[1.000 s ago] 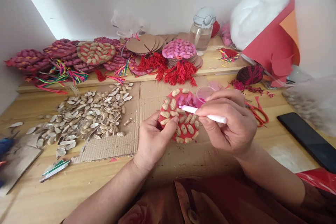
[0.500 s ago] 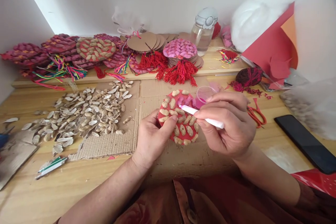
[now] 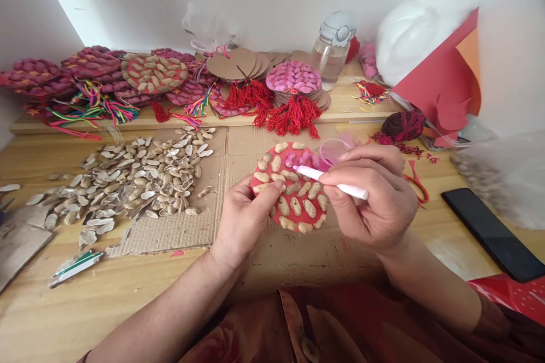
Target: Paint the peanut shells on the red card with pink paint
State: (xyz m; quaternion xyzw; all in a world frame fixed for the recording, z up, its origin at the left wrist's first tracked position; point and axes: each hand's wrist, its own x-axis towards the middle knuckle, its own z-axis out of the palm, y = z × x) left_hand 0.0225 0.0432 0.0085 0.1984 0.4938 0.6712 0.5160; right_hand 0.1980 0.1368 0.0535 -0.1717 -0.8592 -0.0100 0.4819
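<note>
A round red disc (image 3: 299, 218) covered with peanut shells is pinched in my left hand (image 3: 244, 218), the thumb resting over its left side. Most shells are plain tan; a few pink shells (image 3: 304, 158) sit near its top right. My right hand (image 3: 377, 207) grips a white marker pen (image 3: 309, 173) between thumb and fingers, its pinkish tip touching or just above a shell in the upper middle of the disc. Behind the pen is a clear round lid or cup (image 3: 333, 150), partly hidden by my right fingers.
Loose peanut shells (image 3: 157, 181) lie heaped on cardboard (image 3: 170, 232) to the left. Finished-looking pink shell discs (image 3: 293, 76) with tassels line the back ledge near a water bottle (image 3: 332, 51). At right are orange scissors (image 3: 419, 190), a phone (image 3: 494, 232) and yarn (image 3: 402, 125).
The pen tip has shifted slightly right and along the shells. The shell at the tip looks pinker than before. The view has moved a little.
</note>
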